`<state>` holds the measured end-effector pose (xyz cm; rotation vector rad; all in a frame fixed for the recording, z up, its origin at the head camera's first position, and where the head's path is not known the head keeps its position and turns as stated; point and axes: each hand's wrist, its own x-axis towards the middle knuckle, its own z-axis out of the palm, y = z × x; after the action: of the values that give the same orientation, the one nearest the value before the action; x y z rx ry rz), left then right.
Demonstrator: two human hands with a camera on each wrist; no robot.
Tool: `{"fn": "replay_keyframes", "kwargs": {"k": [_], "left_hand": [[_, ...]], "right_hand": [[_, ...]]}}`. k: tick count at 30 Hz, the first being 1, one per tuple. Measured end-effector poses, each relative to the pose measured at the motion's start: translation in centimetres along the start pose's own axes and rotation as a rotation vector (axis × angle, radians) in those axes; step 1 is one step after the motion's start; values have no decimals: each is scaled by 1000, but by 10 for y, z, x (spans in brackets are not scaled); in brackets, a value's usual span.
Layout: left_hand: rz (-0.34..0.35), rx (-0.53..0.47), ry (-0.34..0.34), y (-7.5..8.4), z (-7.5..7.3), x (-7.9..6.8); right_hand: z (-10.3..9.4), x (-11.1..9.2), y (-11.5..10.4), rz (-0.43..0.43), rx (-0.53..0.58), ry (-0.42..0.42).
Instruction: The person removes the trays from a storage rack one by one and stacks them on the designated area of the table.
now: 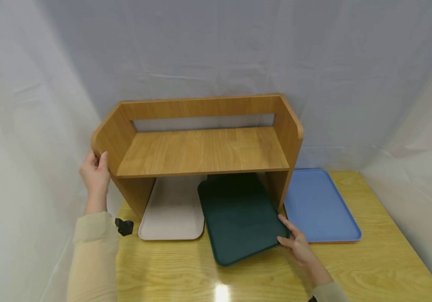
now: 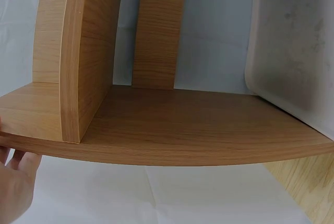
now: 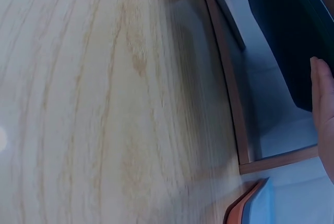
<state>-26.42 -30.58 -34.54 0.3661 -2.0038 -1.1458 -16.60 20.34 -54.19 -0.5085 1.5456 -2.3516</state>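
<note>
Dark green tray (image 1: 240,220) is pinched at its near right corner by the right hand (image 1: 298,244); it is held to the left of that hand, tilted, far end tucked under the wooden shelf (image 1: 204,152). Shelf's left side panel is gripped at the front edge by the left hand (image 1: 95,175), fingers curled. Between the hands, left of the green one, a pale tray (image 1: 174,212) is seated. Blue tray (image 1: 323,205) is placed just beyond the right hand. Wood-grain counter (image 1: 170,268) is backed by white sheeting (image 1: 208,50).
</note>
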Motion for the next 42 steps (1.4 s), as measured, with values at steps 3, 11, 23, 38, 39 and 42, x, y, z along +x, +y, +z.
{"fn": "replay_keyframes", "kwargs": {"k": [3,11,23,38,39,42], "left_hand": [[5,0,0,0,0,0],[-5,-21,1,0,-1,-2],[7,1,8,-1,-1,-3],[-21,-16,-1,-1,1,0],[-23,-15,-1,-1,2,0],[-26,-14,-4,-1,2,1]], "right_hand": [[3,0,-2,-15,-14,3],[5,0,-7,-109,-5,-54],[9,1,-14,-171,-8,13],[8,2,-20,-225,15,104],[8,2,-21,-228,26,106],[8,3,-22,-242,57,101]]}}
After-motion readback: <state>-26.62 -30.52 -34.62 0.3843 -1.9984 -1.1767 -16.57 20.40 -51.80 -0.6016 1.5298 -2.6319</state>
